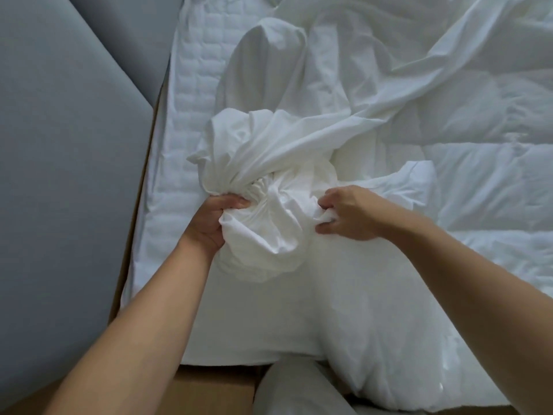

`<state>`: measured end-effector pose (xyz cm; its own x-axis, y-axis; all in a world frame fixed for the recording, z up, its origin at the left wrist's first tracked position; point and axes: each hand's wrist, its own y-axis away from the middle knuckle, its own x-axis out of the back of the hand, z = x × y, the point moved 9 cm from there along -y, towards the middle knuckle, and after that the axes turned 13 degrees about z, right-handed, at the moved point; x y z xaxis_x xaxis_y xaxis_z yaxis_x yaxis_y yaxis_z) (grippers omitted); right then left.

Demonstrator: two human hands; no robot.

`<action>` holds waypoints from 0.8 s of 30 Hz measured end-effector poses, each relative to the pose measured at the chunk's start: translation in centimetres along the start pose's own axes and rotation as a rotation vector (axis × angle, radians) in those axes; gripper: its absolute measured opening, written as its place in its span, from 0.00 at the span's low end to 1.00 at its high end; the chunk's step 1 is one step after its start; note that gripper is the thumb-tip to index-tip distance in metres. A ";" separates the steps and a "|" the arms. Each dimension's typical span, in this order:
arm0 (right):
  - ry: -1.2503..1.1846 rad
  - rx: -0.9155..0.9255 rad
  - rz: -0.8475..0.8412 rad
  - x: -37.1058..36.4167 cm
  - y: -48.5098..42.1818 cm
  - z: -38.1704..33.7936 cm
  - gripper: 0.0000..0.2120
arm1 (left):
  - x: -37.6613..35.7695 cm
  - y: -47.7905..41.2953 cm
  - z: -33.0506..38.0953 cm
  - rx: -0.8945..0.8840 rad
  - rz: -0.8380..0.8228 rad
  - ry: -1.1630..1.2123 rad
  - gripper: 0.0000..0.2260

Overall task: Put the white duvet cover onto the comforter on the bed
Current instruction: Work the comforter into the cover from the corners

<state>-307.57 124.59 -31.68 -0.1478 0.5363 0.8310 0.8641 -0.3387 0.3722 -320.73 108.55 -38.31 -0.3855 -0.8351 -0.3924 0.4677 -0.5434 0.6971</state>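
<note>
The white duvet cover (269,151) lies bunched and gathered in the middle of the bed, its loose cloth trailing away to the upper right. My left hand (214,223) grips a gathered wad of the cover. My right hand (347,214) pinches a fold of the same cloth a little to the right. The quilted white comforter (478,175) lies under and to the right of the cover, and a corner of it runs down toward the bed's near edge.
The quilted mattress pad (185,115) shows along the bed's left side. A grey padded wall panel (68,145) stands to the left, with a brown wooden bed frame (215,387) along the near edge. White bedding (293,390) hangs below the frame.
</note>
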 end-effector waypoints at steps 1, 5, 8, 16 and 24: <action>-0.117 0.007 0.029 1.0 0.6 0.0 0.20 | -0.1 0.1 -0.1 0.009 -0.008 -0.014 0.21; -0.671 -0.057 0.209 7.3 2.9 0.0 0.19 | -0.5 0.5 -0.3 -0.025 -0.019 -0.056 0.31; -0.975 -0.058 0.200 10.0 2.0 -2.1 0.14 | -1.0 0.8 -0.9 -0.033 0.002 -0.063 0.32; -0.814 -0.269 -0.061 0.1 -2.0 -5.0 0.14 | -1.9 1.5 -0.4 -0.021 -0.038 0.056 0.25; -0.818 -0.365 -0.197 -0.4 -2.3 -2.2 0.08 | -0.5 0.0 -1.1 0.073 -0.089 0.182 0.23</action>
<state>-310.55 123.48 -32.00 0.2304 0.9433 0.2389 0.6333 -0.3317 0.6992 -319.69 108.90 -38.78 -0.2700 -0.7893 -0.5514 0.3768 -0.6136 0.6939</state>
